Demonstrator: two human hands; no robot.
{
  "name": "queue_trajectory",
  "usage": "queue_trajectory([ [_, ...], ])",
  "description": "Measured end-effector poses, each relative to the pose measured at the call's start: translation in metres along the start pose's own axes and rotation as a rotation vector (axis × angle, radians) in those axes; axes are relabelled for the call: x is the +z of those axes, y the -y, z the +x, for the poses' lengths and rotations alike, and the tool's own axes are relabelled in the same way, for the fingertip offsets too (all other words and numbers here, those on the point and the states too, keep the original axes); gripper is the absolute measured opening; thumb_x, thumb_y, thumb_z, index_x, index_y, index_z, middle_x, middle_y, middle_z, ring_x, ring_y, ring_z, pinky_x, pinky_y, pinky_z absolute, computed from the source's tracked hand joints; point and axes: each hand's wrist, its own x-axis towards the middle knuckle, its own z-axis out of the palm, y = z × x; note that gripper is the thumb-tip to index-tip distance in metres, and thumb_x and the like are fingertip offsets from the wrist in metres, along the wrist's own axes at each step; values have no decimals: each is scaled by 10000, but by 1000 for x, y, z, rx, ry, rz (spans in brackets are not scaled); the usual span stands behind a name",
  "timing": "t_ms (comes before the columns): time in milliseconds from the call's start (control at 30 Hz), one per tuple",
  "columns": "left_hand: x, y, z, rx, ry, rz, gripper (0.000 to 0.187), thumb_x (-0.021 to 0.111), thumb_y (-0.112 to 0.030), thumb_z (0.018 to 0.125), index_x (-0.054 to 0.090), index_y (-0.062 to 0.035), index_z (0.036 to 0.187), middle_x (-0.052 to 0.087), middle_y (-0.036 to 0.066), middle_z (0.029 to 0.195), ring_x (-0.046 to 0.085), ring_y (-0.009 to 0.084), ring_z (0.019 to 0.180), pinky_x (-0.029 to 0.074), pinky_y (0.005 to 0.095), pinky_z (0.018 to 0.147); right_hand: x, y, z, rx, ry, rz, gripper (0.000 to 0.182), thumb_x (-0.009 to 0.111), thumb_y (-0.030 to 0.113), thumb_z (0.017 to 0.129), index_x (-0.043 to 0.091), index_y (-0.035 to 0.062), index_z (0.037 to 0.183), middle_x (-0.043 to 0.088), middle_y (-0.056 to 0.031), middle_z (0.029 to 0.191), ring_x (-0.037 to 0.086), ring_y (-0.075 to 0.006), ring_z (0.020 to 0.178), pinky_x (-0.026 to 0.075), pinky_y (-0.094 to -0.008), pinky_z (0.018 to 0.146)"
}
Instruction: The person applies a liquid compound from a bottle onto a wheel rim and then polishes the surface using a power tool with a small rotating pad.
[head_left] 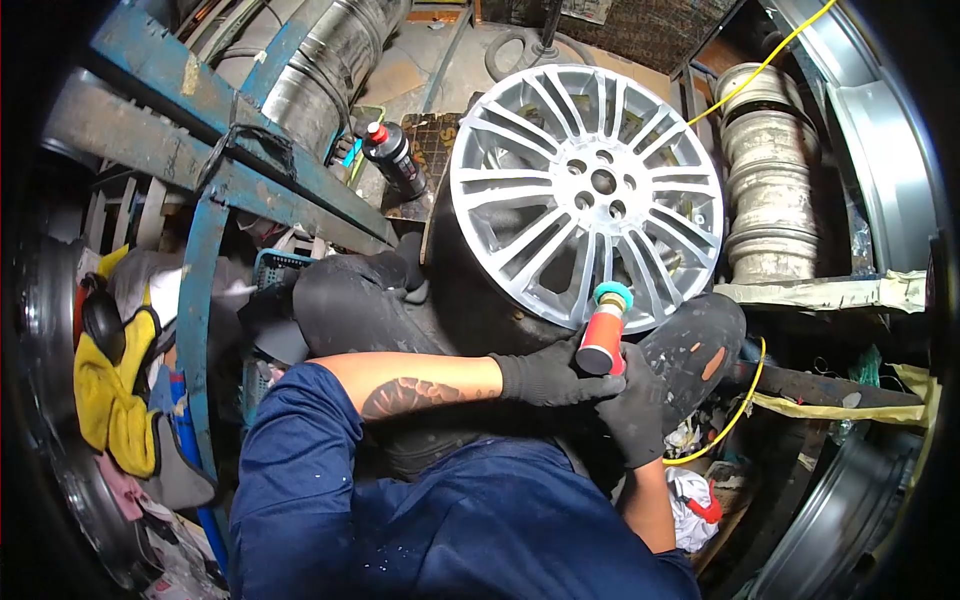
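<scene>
A silver multi-spoke alloy wheel [603,180] faces up between my knees, resting on a dark tyre-like support. A small red handheld sander [603,338] with a teal round pad [613,294] stands over the wheel's near rim, its pad at the lower spokes. My left hand [548,376], in a black glove, is closed around the sander's side from the left. My right hand [636,408], gloved as well, wraps the sander from the right and below. The fingers partly hide one another. Whether the pad is spinning cannot be seen.
A dark bottle with a red cap [394,158] stands left of the wheel. Blue metal framing [205,250] rises at left, with yellow-and-black gloves [120,390] hung nearby. Stacked wheels [772,180] stand at right. A yellow hose [757,395] curves beside my right knee.
</scene>
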Motion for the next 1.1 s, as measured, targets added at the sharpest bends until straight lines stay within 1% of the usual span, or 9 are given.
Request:
queue_trajectory([
  [200, -41, 9, 2, -22, -62, -264, 454, 772, -291, 901, 590, -32, 1227, 648, 60, 1139, 599, 132, 1049, 494, 311, 926, 9, 15, 45, 67, 251, 175, 431, 750, 129, 727, 647, 6, 1127, 691, -197, 856, 696, -374, 785, 527, -422, 708],
  [333, -41, 24, -2, -139, -235, -953, 409, 693, -159, 960, 577, -51, 1337, 617, 62, 1277, 584, 137, 1175, 481, 309, 1026, 24, 31, 88, 21, 418, 201, 321, 740, 119, 733, 688, -22, 1016, 697, -196, 860, 700, -348, 812, 529, -391, 737],
  [367, -45, 23, -9, -15, -252, -810, 384, 644, -114, 980, 571, -93, 1357, 597, 57, 1311, 576, 145, 1199, 458, 307, 1063, 23, 47, 100, 122, 478, 190, 251, 742, 131, 746, 702, -28, 935, 702, -206, 906, 690, -369, 866, 530, -410, 780],
  [467, -58, 37, -18, 130, -294, -739, 412, 575, -48, 1002, 549, -161, 1397, 579, 50, 1339, 573, 159, 1220, 438, 317, 1097, 39, 60, 122, -95, 480, 51, 282, 749, 170, 759, 703, -8, 973, 702, -215, 965, 676, -389, 928, 520, -446, 820],
  [533, -66, 43, -18, 169, -311, -843, 442, 580, -56, 1000, 525, -177, 1421, 590, 44, 1316, 580, 163, 1205, 455, 333, 1077, 44, 66, 129, -25, 533, -34, 306, 741, 202, 784, 700, 12, 1021, 699, -229, 1006, 660, -398, 995, 504, -472, 864],
  [600, -69, 38, -13, -9, -303, -1194, 438, 616, -113, 992, 521, -149, 1417, 606, 41, 1275, 586, 161, 1183, 479, 339, 1039, 44, 58, 132, -31, 584, -145, 318, 738, 208, 794, 692, 13, 1040, 697, -234, 1022, 654, -402, 1012, 500, -475, 873],
  [733, -67, 31, -19, 7, -349, -884, 388, 676, -229, 956, 576, -85, 1302, 629, 27, 1160, 601, 128, 1091, 497, 313, 946, 37, 78, 135, 122, 583, -37, 363, 743, 205, 791, 672, -8, 1077, 658, -254, 1164, 638, -420, 1054, 497, -462, 905],
  [900, -48, 36, -17, 85, -552, -1157, 309, 714, -277, 908, 647, -82, 1138, 645, 17, 999, 623, 101, 924, 511, 278, 821, 44, 86, 131, -32, 581, -16, 435, 730, 184, 771, 660, -19, 1149, 654, -263, 1166, 634, -434, 1085, 490, -453, 946],
  [1100, -48, 32, -17, 57, -421, -1403, 265, 726, -248, 882, 659, -75, 1071, 652, 18, 946, 636, 121, 890, 521, 290, 798, 46, 75, 125, -36, 591, -109, 519, 726, 177, 755, 621, -53, 1208, 647, -282, 1197, 627, -451, 1114, 482, -461, 977],
])
